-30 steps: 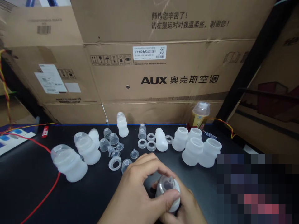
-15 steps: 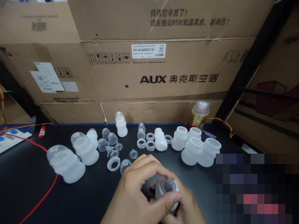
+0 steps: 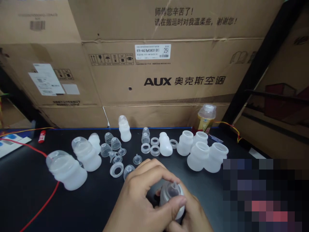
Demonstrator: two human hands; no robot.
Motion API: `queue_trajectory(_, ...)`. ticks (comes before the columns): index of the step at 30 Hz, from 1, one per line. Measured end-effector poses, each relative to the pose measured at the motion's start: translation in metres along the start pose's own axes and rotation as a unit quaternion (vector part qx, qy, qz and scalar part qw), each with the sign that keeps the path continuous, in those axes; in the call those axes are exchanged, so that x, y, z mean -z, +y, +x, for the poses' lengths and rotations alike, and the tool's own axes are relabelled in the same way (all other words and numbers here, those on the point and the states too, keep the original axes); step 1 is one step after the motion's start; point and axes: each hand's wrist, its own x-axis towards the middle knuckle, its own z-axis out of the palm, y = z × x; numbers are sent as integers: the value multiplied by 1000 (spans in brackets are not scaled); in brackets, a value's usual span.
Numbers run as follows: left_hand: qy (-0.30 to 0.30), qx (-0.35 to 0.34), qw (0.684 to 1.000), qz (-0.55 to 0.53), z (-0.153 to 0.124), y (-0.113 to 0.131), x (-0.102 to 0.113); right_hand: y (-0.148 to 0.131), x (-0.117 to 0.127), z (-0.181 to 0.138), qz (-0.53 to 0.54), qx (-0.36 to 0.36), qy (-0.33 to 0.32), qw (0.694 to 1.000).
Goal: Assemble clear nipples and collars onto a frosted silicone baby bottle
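Observation:
Both my hands meet at the bottom centre over a small translucent baby bottle (image 3: 172, 196) fitted with a ring and a teat. My left hand (image 3: 142, 199) curls round its top, thumb and fingers on the ring. My right hand (image 3: 193, 214) grips the bottle's body from below. On the black table (image 3: 29, 193) lie loose parts: a ring (image 3: 117, 169), a teat (image 3: 137, 159), clear caps (image 3: 113, 143). Capped bottles (image 3: 66, 169) stand to the left, open bottle bodies (image 3: 202, 156) to the right.
Large cardboard boxes (image 3: 169, 74) wall off the table's far edge. A red wire (image 3: 38, 206) crosses the left of the table, near a red lighter (image 3: 42, 136). A yellow drink bottle (image 3: 206, 117) stands at the back right beside a black post (image 3: 256, 64).
My hands stay on the bottle with slight shifts of the fingers on the ring. The view has drifted a little, so everything sits slightly further left.

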Motion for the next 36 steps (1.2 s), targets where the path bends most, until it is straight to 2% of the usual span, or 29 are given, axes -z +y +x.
queue_trajectory(9,-34,48,998,-13,4,2,-2,-2,2,1,17,6,-3,1000)
queue_trajectory(16,-39,79,995,-49,2,1,-4,-4,4,2,9,-5,-20,1000)
queue_trajectory(26,-41,84,983,-157,-10,-28,-16,-2,6,2,36,46,-11,998)
queue_trajectory(29,-24,96,978,-186,-14,-34,-21,-3,6,3,22,52,-14,998)
queue_trajectory(32,-22,87,979,-185,-16,-39,-24,-2,5,3,15,58,-17,998)
queue_trajectory(36,-25,33,986,-158,-16,-44,-27,-2,3,2,21,49,-7,999)
